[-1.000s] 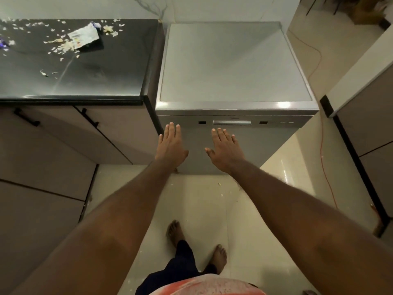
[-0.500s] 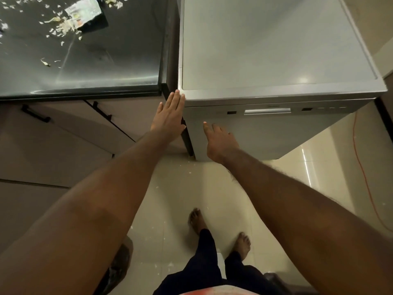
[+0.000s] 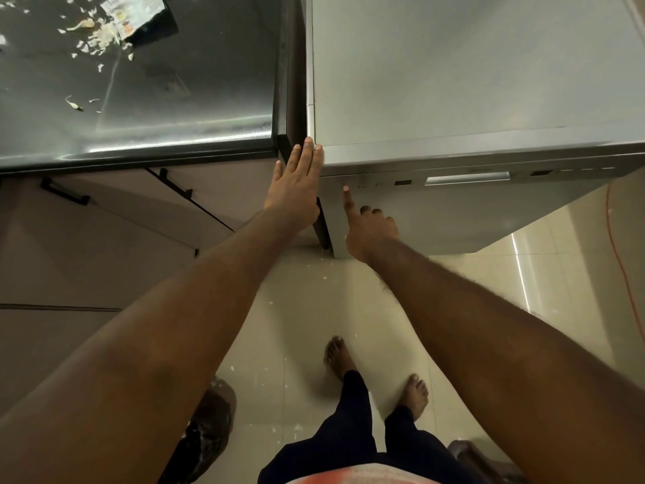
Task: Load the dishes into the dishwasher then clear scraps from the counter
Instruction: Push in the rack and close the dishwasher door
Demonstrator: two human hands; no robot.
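Note:
The silver dishwasher stands with its door shut to the right of the dark counter. My left hand lies flat with straight fingers against the dishwasher's top left front corner. My right hand has the index finger stretched out, its tip at the left end of the control strip; the other fingers are curled. Pale food scraps and a torn wrapper lie at the counter's far left. No dishes are in view.
Cabinet doors with black handles run under the counter. An orange cable trails over the tiled floor on the right. A brown object sits on the floor by my left arm, and small crumbs dot the tiles.
Both hands have left the middle of the dishwasher door and moved up and left. The left hand reached the top corner; the right curled into a pointing finger at the control strip.

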